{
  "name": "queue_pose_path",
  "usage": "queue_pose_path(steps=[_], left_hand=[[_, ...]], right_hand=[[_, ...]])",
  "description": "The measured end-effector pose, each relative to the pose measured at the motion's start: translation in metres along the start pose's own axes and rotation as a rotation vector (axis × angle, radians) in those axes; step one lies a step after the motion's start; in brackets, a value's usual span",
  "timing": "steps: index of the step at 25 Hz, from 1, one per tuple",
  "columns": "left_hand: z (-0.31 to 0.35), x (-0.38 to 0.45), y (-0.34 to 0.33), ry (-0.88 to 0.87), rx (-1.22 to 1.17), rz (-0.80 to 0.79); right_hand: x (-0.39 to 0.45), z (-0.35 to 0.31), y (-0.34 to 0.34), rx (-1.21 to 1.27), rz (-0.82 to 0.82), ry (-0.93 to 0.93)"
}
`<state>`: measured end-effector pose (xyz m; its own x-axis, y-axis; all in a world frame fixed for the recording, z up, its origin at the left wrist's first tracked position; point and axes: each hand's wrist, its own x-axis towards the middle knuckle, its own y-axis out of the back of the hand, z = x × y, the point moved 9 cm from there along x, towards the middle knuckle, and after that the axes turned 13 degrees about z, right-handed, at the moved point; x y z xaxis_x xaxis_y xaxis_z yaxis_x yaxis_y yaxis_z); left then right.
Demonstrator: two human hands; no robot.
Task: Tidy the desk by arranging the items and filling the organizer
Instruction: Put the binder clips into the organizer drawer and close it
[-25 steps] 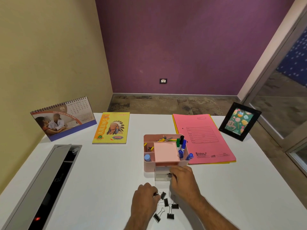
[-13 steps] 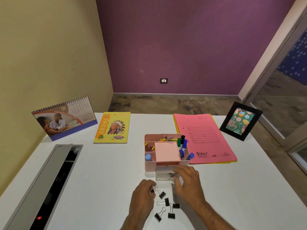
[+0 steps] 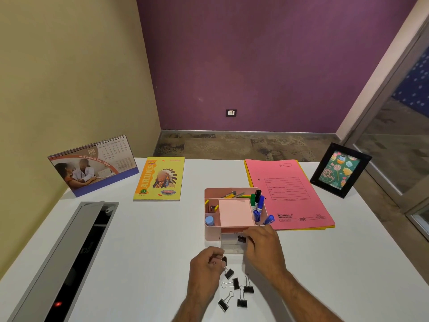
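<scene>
A pink desk organizer [image 3: 209, 231] stands mid-table, holding markers [image 3: 257, 203], pink sticky notes [image 3: 234, 211] and small items. Its clear drawer [image 3: 229, 246] is pulled out at the front. My right hand [image 3: 264, 247] holds a black binder clip [image 3: 241, 239] over that drawer. My left hand [image 3: 204, 268] pinches another binder clip [image 3: 224, 260] just in front of the drawer. Several loose binder clips [image 3: 239, 289] lie on the white table between my forearms.
A desk calendar [image 3: 92, 166] and a yellow notebook [image 3: 160, 178] sit at the back left. A pink folder [image 3: 287, 194] and a black photo frame [image 3: 339, 170] are at the back right. A grey cable tray with open lid [image 3: 67, 259] runs along the left edge.
My left hand has lifted a clip from the pile and moved slightly toward the drawer. My right hand stays at the drawer, now showing a clip in its fingers.
</scene>
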<state>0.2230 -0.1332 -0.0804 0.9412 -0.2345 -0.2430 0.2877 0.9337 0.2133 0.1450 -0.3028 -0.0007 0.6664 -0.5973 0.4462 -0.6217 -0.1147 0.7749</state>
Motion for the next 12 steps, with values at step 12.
queue_pose_path(steps=[12], left_hand=[[0.022, -0.012, -0.015, -0.115, -0.12, -0.087]], right_hand=[[-0.04, 0.0, 0.004, 0.547, -0.063, -0.341]])
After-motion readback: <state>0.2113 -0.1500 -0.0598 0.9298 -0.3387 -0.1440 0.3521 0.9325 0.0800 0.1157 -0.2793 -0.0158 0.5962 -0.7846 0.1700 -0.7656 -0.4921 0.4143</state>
